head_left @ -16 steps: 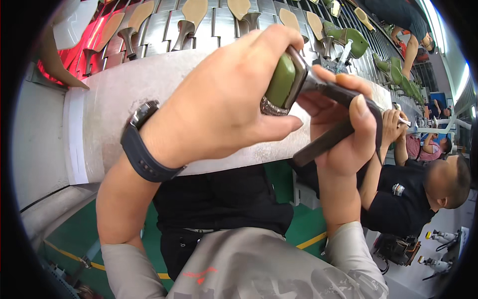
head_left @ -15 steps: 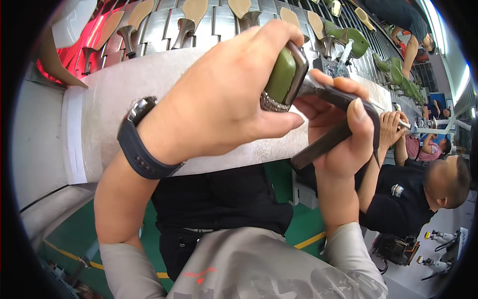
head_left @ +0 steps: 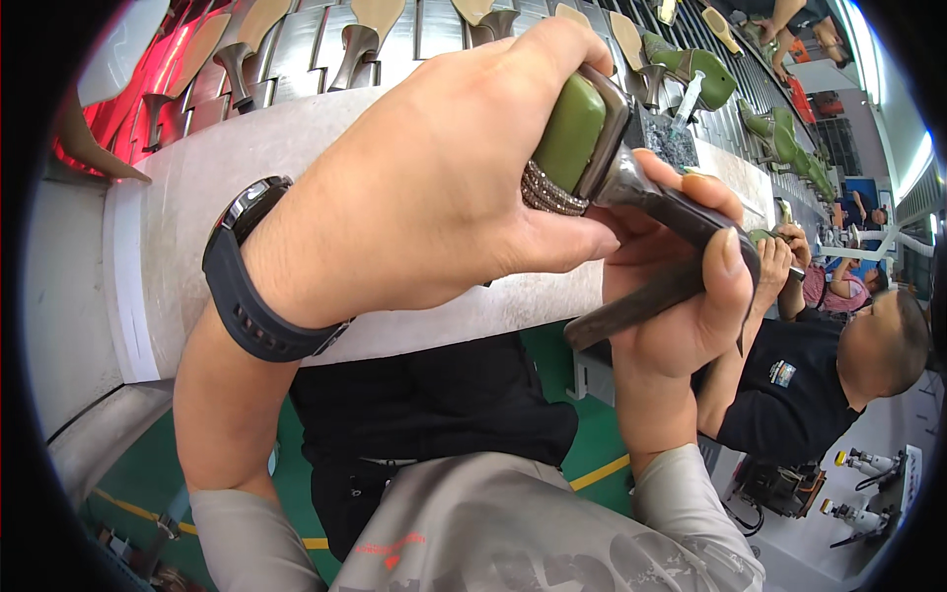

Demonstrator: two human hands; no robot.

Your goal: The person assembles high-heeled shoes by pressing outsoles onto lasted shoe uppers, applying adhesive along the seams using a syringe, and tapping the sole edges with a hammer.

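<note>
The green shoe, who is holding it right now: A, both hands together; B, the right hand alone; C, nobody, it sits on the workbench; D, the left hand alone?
A: the left hand wraps over the green shoe from above while the right hand grips its dark heel end, well above the workbench.
</note>
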